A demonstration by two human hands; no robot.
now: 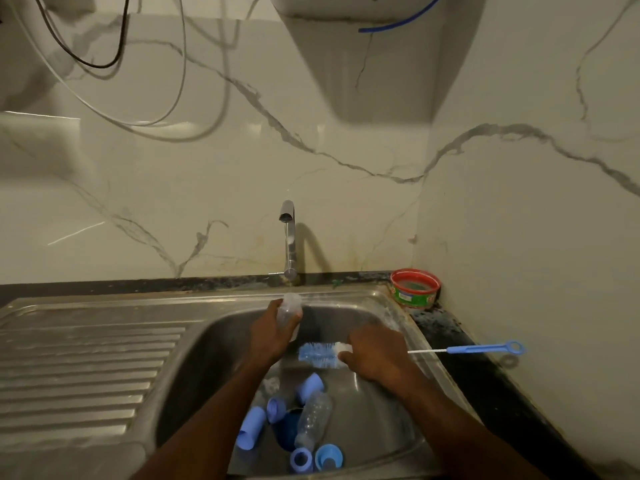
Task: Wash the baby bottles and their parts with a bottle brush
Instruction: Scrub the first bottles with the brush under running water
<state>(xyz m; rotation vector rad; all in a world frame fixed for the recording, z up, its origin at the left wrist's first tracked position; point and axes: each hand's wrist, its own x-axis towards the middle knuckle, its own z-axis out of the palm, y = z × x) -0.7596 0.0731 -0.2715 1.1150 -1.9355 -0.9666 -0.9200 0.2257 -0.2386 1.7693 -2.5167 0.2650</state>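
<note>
— Bottle (289,315) gripped in left hand (268,336) over the sink (346,306); right hand (375,351) grips the brush (320,355).
— Around?
— Caps (251,432) and another bottle (313,422) at six o'clock, tap (289,237) at twelve, tub (415,287) at two.

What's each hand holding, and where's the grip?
Left hand: clear bottle, around its body. Right hand: bottle brush, gripped just behind the bristles.

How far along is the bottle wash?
Nothing visibly finished. In hand: left hand holds a clear bottle; right hand grips the bottle brush, bristles outside it. Left: second bottle and blue parts lying in the sink.
</note>
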